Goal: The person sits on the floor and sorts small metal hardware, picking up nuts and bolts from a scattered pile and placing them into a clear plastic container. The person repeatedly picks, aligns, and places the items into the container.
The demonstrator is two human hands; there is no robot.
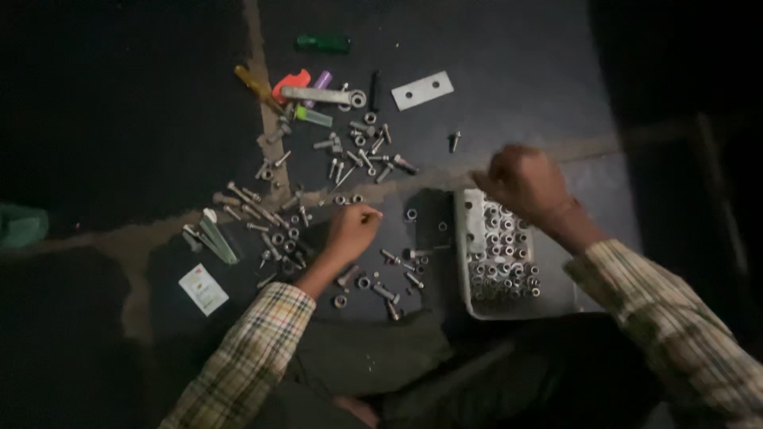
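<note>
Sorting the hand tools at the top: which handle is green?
The screwdriver handle lying farthest from the hands, alone at the top; the others nearby are yellow, red and purple.

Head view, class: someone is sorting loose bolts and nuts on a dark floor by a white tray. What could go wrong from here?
1. The scattered bolts and nuts lie loose in dim light, so small ones may get lost or overlooked.
2. The right hand is above the white tray of nuts; a knock from hand or sleeve might spill it.
3. The left hand sits among loose pieces and could scatter them.
</note>
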